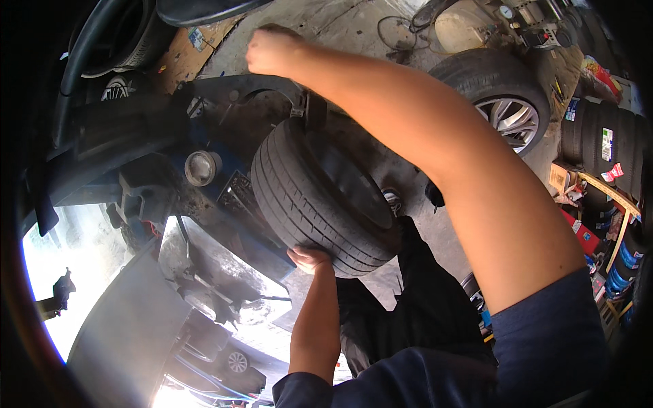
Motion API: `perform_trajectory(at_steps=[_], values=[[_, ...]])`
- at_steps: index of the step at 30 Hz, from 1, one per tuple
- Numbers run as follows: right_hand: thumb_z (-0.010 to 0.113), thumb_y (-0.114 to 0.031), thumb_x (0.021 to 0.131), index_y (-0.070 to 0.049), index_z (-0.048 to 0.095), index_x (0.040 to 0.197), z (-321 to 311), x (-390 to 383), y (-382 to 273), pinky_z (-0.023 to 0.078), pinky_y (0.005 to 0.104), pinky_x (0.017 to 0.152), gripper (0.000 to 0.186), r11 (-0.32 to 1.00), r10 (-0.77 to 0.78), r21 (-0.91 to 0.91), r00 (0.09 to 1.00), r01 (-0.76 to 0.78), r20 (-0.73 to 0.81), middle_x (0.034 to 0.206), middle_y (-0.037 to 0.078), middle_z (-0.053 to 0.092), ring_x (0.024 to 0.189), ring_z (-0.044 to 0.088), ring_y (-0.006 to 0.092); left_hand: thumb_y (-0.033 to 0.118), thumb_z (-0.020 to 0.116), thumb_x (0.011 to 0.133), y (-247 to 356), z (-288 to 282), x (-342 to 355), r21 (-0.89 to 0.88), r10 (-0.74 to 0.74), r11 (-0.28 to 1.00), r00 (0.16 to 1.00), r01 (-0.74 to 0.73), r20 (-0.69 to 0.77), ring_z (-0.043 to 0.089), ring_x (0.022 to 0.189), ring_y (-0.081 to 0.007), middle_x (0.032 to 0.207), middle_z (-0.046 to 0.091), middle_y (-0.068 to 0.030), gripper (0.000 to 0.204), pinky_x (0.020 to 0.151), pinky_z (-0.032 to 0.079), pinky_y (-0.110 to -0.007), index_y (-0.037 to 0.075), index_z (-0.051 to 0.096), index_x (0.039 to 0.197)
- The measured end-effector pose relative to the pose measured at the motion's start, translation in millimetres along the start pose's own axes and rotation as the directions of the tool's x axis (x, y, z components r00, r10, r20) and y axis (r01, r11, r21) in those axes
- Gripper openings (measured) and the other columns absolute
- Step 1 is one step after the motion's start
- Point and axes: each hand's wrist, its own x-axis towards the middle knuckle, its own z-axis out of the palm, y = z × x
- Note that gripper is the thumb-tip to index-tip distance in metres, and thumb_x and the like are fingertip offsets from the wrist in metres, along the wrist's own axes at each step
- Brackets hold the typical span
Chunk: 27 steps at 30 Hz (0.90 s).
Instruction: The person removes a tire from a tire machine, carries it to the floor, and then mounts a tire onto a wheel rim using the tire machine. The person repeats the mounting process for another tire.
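A black car tire (296, 194) stands tilted in front of me, its tread toward the left. It rests against a dark blue tire-changing machine (153, 180), beside the machine's curved arm (262, 85). My left hand (309, 259) grips the tire's near edge, its fingers against the tread. My right arm reaches over and past the tire. Beyond the curved arm, my right hand (272, 53) is closed in a fist; whatever lies inside it is hidden.
A round tub (203, 168) sits on the machine. A wheel with a silver spoked rim (510, 121) lies at the far right, near an air compressor tank (464, 28). Stacked tires (602, 139) line the right side. My shoe (392, 198) shows beside the tire.
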Motion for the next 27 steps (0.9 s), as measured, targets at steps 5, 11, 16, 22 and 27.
perform_trajectory(at_steps=[5, 11, 16, 22, 27], values=[[0.077, -0.024, 0.076, -0.014, 0.076, 0.071, -46.3, -40.6, 4.2, 0.057, 0.0373, 0.073, 0.011, 0.996, 0.070, 0.046, 0.973, -0.082, 0.220, 0.074, 0.002, 0.074, 0.082, 0.074, 0.0207, 0.057, 0.031, 0.103, 2.2, 1.9, -3.0, 0.070, -0.059, 0.996, 0.998, 0.058, 0.014, 0.052, 0.121, -0.0550, 0.132, 0.057, -0.0369, 0.077, 0.104, 0.040, -0.058, -0.009, 0.052, 0.136], [0.061, -0.070, 0.086, -0.010, 0.074, 0.094, -47.3, -11.5, -9.7, 0.052, 0.0440, 0.085, 0.062, 0.866, 0.303, 0.313, 0.907, -0.390, 0.292, 0.091, 0.008, 0.073, 0.097, 0.071, 0.0259, 0.056, 0.033, 0.103, 4.5, 2.9, -4.3, 0.048, -0.106, 0.993, 0.994, 0.106, 0.005, 0.051, 0.125, -0.0542, 0.136, 0.055, -0.0375, 0.077, 0.107, 0.039, -0.057, -0.008, 0.048, 0.141], [0.058, -0.074, 0.087, -0.009, 0.074, 0.094, -29.1, -11.9, -18.4, 0.052, 0.0446, 0.089, 0.067, 0.839, 0.421, 0.320, 0.898, -0.440, 0.130, 0.093, 0.007, 0.074, 0.100, 0.071, 0.0255, 0.057, 0.032, 0.103, 3.7, 3.8, -3.6, 0.041, -0.061, 0.997, 0.998, 0.062, -0.028, 0.053, 0.119, -0.0560, 0.131, 0.057, -0.0381, 0.076, 0.102, 0.041, -0.058, -0.008, 0.051, 0.137], [0.049, -0.080, 0.090, -0.006, 0.072, 0.118, -56.4, -17.5, -17.0, 0.048, 0.0511, 0.102, 0.082, 0.761, 0.452, 0.385, 0.852, -0.522, 0.262, 0.120, 0.017, 0.071, 0.121, 0.062, 0.0308, 0.059, 0.032, 0.103, 7.1, 3.7, -4.4, 0.080, -0.064, 0.995, 0.998, 0.066, -0.019, 0.055, 0.113, -0.0568, 0.124, 0.060, -0.0387, 0.076, 0.097, 0.042, -0.060, -0.007, 0.051, 0.136], [0.040, -0.087, 0.088, -0.009, 0.062, 0.136, -71.3, -23.6, -12.4, 0.047, 0.0516, 0.103, 0.095, 0.653, 0.444, 0.378, 0.736, -0.656, 0.511, 0.129, 0.018, 0.067, 0.124, 0.061, 0.0315, 0.061, 0.031, 0.102, 10.3, 2.1, -6.7, 0.072, -0.060, 0.996, 0.998, 0.060, -0.012, 0.057, 0.104, -0.0577, 0.117, 0.061, -0.0383, 0.078, 0.089, 0.042, -0.062, -0.007, 0.051, 0.134]])
